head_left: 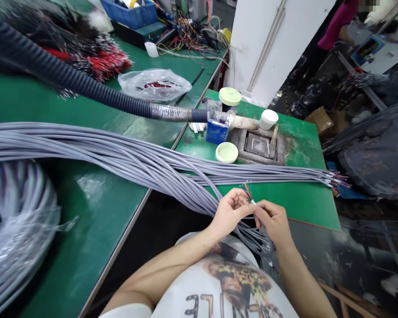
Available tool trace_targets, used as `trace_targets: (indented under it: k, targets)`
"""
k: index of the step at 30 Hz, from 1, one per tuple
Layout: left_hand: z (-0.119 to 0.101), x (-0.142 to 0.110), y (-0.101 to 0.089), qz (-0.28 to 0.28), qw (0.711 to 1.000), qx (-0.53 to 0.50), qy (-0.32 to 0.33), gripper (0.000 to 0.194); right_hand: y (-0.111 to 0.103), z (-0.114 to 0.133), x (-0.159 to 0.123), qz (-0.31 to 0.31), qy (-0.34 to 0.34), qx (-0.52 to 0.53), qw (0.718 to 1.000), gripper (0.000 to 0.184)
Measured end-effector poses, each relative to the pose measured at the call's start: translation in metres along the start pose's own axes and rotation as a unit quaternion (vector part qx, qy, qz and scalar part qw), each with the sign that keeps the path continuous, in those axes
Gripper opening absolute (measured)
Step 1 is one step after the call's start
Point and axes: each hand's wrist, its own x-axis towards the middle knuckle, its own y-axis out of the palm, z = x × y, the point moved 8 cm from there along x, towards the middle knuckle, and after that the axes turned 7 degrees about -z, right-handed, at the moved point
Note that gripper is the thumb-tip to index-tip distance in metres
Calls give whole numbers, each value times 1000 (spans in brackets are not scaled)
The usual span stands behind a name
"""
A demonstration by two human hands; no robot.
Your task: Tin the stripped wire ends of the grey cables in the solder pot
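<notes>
Left hand is nearly closed, its fingers curled, and it holds a gray cable's stripped end between the thumb and the fingers. Right hand is also almost closed and pinches beside the same white sleeve. From this sleeve the thin colored wires spread and point away from the person, leaning a little to the left; the long axis follows them, and the hands hide the part below. Under and beyond is a green table, where a thick bundle of gray cables crosses from left to right. Behind it are a ribbed black hose and a white jar. Further back stands a white panel. The stripped end is at the fingertips, between both hands.
</notes>
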Motion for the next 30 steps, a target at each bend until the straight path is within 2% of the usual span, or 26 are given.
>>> trace_targets:
  k: [5, 7, 10, 12, 15, 19, 22, 25, 30]
  targets:
    - [7, 3, 0, -9, 999, 9, -33, 30, 4, 4, -4, 0, -29, 6, 1000, 25]
    - [18, 4, 5, 17, 995, -61, -81, 35, 6, 3, -6, 7, -43, 16, 999, 23]
    - [34, 1, 19, 86, 968, -171, -160, 41, 10, 0, -6, 19, -52, 27, 998, 23]
    - [38, 3, 19, 85, 965, -184, -168, 40, 9, -3, -3, 15, -43, 25, 999, 23]
    - [32, 7, 4, 26, 982, -145, -117, 33, 6, -6, 1, -3, -23, 19, 1000, 23]
    - [3, 2, -19, -63, 997, -24, 21, 32, 4, -7, 4, -19, -6, 20, 1000, 25]
    - [-19, -4, -20, -77, 989, 89, 89, 24, 6, -5, 5, -16, -8, 21, 1000, 26]
    - [-31, -3, -15, -76, 980, 145, 117, 19, 8, -2, 5, -17, -19, 11, 1000, 26]
    - [-33, 5, -16, -95, 976, 159, 115, 19, 10, 0, 5, -15, -32, -5, 999, 25]
